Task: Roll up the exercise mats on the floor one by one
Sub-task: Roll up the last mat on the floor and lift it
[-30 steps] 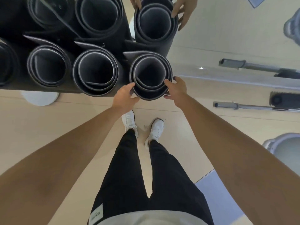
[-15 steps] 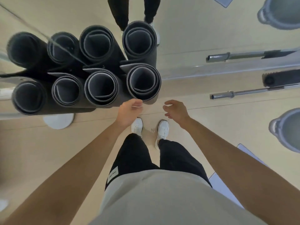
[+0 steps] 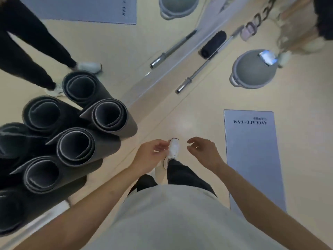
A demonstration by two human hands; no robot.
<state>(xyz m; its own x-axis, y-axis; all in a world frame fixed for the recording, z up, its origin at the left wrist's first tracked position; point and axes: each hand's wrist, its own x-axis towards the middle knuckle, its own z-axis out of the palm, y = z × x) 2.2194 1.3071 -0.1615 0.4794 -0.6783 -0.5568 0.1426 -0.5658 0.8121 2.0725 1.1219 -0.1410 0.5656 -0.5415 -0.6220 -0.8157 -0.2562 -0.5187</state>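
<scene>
Several dark rolled mats (image 3: 75, 147) stand upright on end at the left, against a wall mirror that doubles them. The rightmost roll (image 3: 110, 118) stands nearest my feet. A flat grey mat (image 3: 252, 159) with printed lettering lies unrolled on the floor to the right. My left hand (image 3: 149, 156) and my right hand (image 3: 203, 150) hover in front of my body above my shoes, fingers loosely curled and apart, holding nothing. Both hands are clear of the rolls.
A barbell (image 3: 198, 73) with a black foam pad (image 3: 213, 44) lies along the mirror base. A grey half-ball trainer (image 3: 252, 71) sits at the right with a phone on it. Another person's legs show at the top right. The mirror reflects a second flat mat (image 3: 86, 9).
My hands let go of the rightmost roll and drew back toward my body. My view swung right, so the rolls slid to the left and the flat mat came into sight.
</scene>
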